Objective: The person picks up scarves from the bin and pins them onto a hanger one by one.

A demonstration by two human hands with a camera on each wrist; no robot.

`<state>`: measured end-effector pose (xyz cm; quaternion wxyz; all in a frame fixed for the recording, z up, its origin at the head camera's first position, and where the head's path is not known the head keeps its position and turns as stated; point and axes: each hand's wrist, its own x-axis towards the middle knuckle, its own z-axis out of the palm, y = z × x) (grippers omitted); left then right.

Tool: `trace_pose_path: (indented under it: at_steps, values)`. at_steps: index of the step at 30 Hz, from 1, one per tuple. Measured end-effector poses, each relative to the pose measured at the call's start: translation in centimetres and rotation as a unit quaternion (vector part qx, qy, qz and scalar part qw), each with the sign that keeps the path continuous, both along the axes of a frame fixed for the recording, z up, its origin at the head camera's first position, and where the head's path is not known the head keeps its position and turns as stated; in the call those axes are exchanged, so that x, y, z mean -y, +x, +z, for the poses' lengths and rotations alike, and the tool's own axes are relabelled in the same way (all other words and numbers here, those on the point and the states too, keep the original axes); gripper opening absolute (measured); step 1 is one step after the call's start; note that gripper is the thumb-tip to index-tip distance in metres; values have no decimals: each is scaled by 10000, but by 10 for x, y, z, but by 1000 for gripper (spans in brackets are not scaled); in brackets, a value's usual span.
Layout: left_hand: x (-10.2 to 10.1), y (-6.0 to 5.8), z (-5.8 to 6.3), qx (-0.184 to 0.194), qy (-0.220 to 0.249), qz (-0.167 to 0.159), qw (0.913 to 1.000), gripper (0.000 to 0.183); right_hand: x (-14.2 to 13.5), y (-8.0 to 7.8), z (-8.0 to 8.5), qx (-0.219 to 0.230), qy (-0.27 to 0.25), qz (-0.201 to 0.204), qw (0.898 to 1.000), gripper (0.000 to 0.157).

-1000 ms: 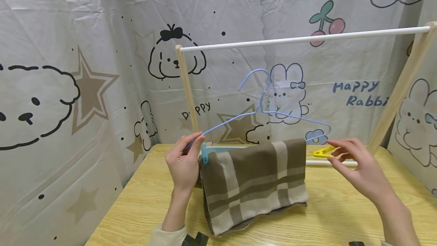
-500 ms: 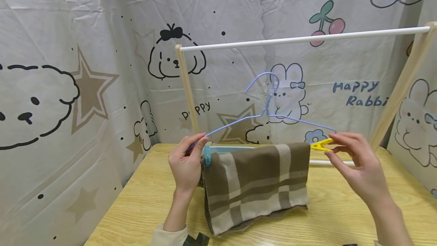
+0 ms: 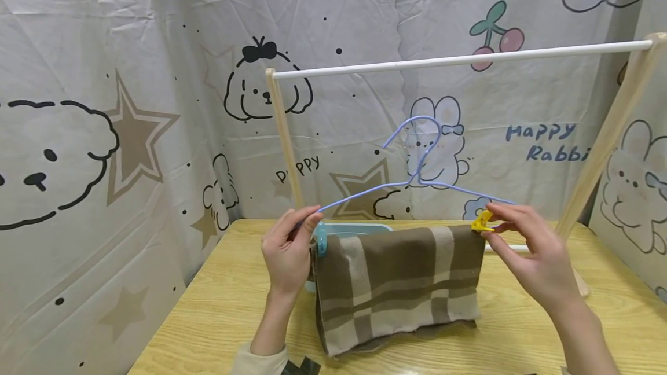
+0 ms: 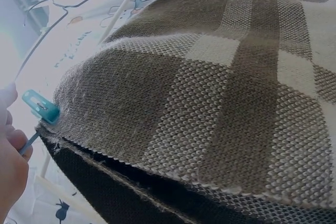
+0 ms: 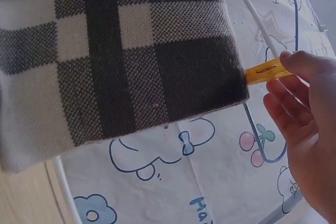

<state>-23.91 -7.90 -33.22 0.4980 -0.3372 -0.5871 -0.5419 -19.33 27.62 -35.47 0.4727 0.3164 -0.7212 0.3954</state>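
Note:
A brown and cream checked cloth (image 3: 396, 282), perhaps a scarf, hangs folded over the lower bar of a thin blue wire hanger (image 3: 365, 192). My left hand (image 3: 285, 250) pinches the hanger's left end. Beside it a teal clothespin (image 4: 42, 107) sits on the cloth's left top corner. Between the thumb and fingers of my right hand (image 3: 531, 250) is a yellow clothespin (image 5: 266, 71), its tip at the cloth's right top corner. Whether its jaws grip the cloth is hard to tell. The hanger's right end is partly hidden behind the right hand.
Behind the cloth, a light blue plastic container (image 3: 359, 228) stands on the wooden table (image 3: 219, 305), mostly hidden. A rack with a white top rail (image 3: 458, 60) and wooden legs stands at the back, before a printed curtain (image 3: 156, 45).
My right hand has brought the yellow clothespin left and slightly up, from beside the cloth to its right top corner. Hanger, cloth and left hand have shifted slightly right; the hanger's hook is lower.

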Motion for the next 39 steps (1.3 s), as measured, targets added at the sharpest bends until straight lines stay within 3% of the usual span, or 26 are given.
trace_pose_path:
  at_steps: [3, 8, 11, 19, 22, 27, 34, 39]
  values:
    - [0, 1, 1, 29, 39, -45, 10000, 10, 1, 2, 2, 153, 75, -183, 9997, 37]
    - [0, 2, 1, 66, 80, -79, 9999, 9, 2, 10, 6, 702, 16, -363, 9969, 55]
    - [0, 2, 1, 107, 80, -157, 9998, 8, 1, 13, 7, 857, -86, -443, 9953, 57]
    - [-5, 4, 1, -2, 189, -485, 9986, 5, 1, 12, 8, 671, -333, -804, 9939, 48]
    - [-8, 6, 1, -159, 178, -626, 9978, 7, 2, 14, 9, 846, -310, -890, 9919, 45]
    - [-12, 15, 4, -217, 314, -535, 9978, 9, 1, 14, 8, 1143, -71, -898, 9894, 41]
    - [-14, 23, 7, -16, 826, -907, 9924, 13, -2, 15, 10, 621, 212, -889, 9939, 42]
    - [-16, 23, 8, 85, 1070, -1085, 9883, 16, -2, 19, 11, 1068, 43, -1248, 9864, 38]
